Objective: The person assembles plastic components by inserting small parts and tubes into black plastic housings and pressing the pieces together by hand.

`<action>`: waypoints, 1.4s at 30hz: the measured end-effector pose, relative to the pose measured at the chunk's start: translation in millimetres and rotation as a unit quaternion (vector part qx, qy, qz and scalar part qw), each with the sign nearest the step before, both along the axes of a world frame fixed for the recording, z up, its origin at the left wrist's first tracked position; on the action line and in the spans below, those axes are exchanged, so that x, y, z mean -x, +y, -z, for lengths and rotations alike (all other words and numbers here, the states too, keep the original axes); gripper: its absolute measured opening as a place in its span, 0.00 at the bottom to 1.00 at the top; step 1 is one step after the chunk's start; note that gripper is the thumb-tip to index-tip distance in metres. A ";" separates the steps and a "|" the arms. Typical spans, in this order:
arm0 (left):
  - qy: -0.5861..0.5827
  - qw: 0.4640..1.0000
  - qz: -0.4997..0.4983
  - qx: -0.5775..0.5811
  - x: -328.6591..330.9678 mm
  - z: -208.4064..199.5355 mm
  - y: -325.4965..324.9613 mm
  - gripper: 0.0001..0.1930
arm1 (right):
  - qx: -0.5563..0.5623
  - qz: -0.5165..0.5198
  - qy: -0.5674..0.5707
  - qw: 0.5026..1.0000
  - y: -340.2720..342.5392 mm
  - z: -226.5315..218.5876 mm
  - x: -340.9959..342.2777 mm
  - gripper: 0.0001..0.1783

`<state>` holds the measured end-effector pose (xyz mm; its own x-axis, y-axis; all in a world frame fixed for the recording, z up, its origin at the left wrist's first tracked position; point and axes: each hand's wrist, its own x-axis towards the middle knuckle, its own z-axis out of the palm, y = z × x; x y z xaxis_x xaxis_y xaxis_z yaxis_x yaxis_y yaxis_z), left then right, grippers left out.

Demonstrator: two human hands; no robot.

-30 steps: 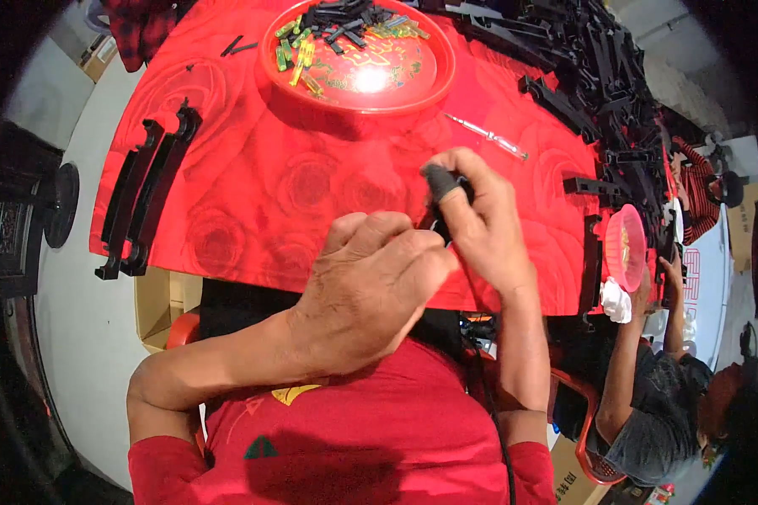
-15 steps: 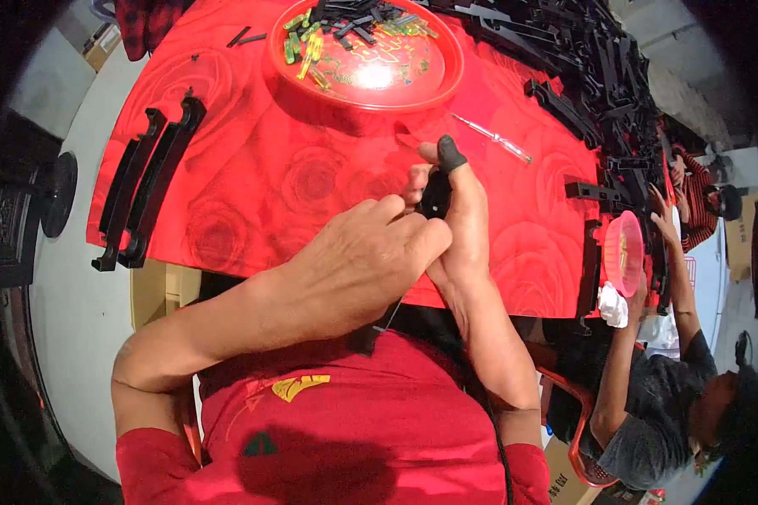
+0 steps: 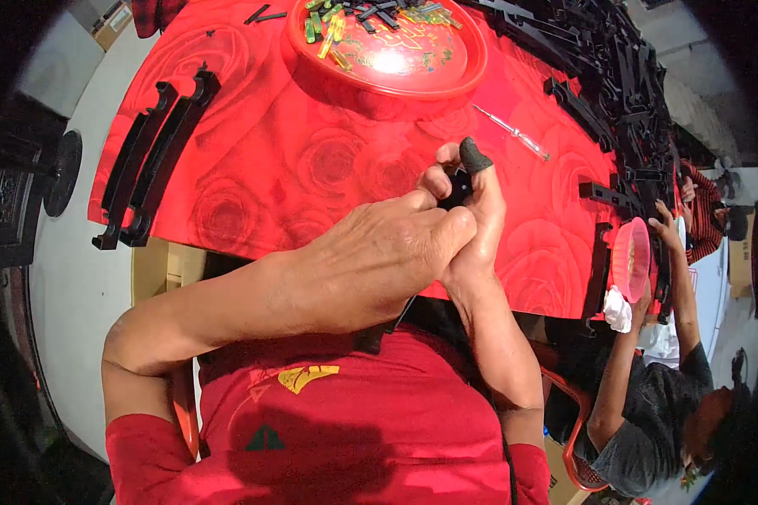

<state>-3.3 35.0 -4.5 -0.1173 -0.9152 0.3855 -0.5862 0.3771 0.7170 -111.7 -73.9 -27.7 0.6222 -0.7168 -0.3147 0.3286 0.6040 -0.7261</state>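
My right hand (image 3: 485,227) is closed around a black plastic part (image 3: 458,192). A black finger cover (image 3: 474,156) sits on its raised thumb. Crossing in front, my left hand (image 3: 387,244) is closed and pressed against the right palm, its fingertips hidden beneath. The dark part runs under the left hand, and a thin dark end (image 3: 403,315) shows below it, near my red shirt. How much of the part the left fingers grip is hidden. Both hands are above the near edge of the red table (image 3: 295,227).
A round red tray (image 3: 379,82) holds small black pieces and yellow-green pieces. A clear-handled screwdriver (image 3: 514,133) lies right of it. Two long black parts (image 3: 156,160) lie at left; a black heap (image 3: 615,93) fills the far right. A co-worker's arm (image 3: 619,362) reaches near a pink bowl (image 3: 632,261).
The view has shifted slightly, so the tray and screwdriver appear farther right and higher. My hands stay together on the black part, with only a slight change of position.
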 end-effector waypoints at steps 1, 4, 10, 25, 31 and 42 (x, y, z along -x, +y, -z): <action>-0.004 1.000 0.001 -0.005 -0.4 -0.5 0.6 0.12 | 0.001 0.005 0.002 1.000 1.2 -0.2 -0.8 0.18; 0.004 1.000 0.005 0.009 0.5 2.2 1.1 0.12 | 0.004 0.003 -0.001 1.000 1.3 -0.3 0.4 0.18; 0.014 0.999 0.009 0.028 1.3 1.0 2.1 0.14 | 0.018 0.009 -0.005 1.000 2.9 -0.4 1.3 0.18; -0.113 0.993 -0.011 0.012 2.3 -10.5 12.1 0.13 | 0.012 0.004 0.001 1.000 -0.1 -2.2 -3.3 0.20; -0.232 0.968 -0.090 0.006 13.9 -12.3 22.7 0.13 | 0.040 0.023 0.035 0.998 -2.3 3.0 -4.8 0.22; -0.305 0.939 -0.148 0.049 26.4 -6.7 16.4 0.17 | 0.267 0.099 0.149 0.947 -2.7 1.1 -10.1 0.23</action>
<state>-29.7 51.4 2.2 -0.0896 -0.9064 0.4128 -0.9666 0.1790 0.1833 -101.6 -76.6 -28.8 0.3999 -0.9164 -0.0159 0.1290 0.0735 -0.9889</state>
